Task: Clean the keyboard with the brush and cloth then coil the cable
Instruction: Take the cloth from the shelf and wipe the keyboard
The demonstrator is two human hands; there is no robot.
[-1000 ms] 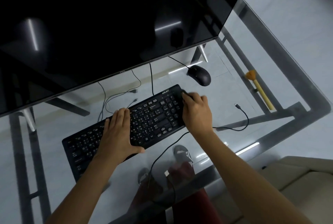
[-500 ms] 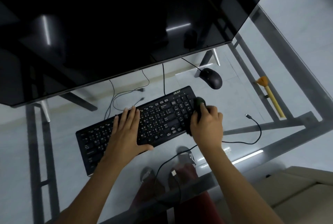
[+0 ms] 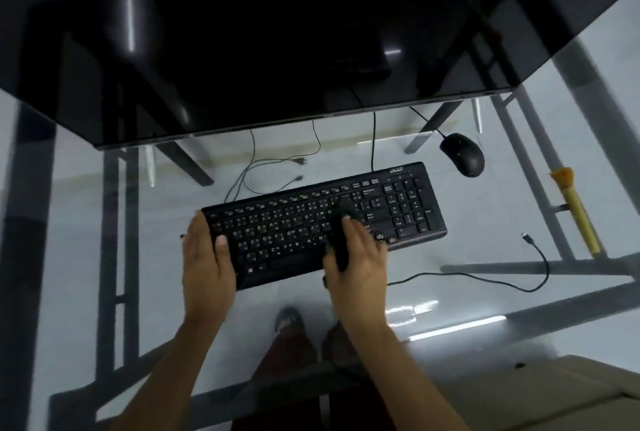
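A black keyboard point(image 3: 398, 208) lies on the glass desk point(image 3: 86, 222) below the monitor. My left hand point(image 3: 207, 264) rests on its left end, fingers straight along the edge and thumb on the keys. My right hand point(image 3: 360, 264) grips a dark cloth point(image 3: 341, 233) pressed on the keys in the middle of the keyboard. The brush point(image 3: 575, 212), with orange bristles and a yellow handle, lies on the desk at the far right, away from both hands. The keyboard's black cable point(image 3: 485, 278) runs loose over the glass to the right, its plug end free.
A large dark monitor point(image 3: 277, 32) overhangs the back of the desk. A black mouse point(image 3: 462, 153) sits behind the keyboard's right end. Thin wires lie behind the keyboard. My legs and feet show through the glass. A beige seat is at the lower right.
My right hand has slid the cloth left from the number pad to the middle keys. My left hand has shifted from the middle of the keyboard to its left end. The view has turned.
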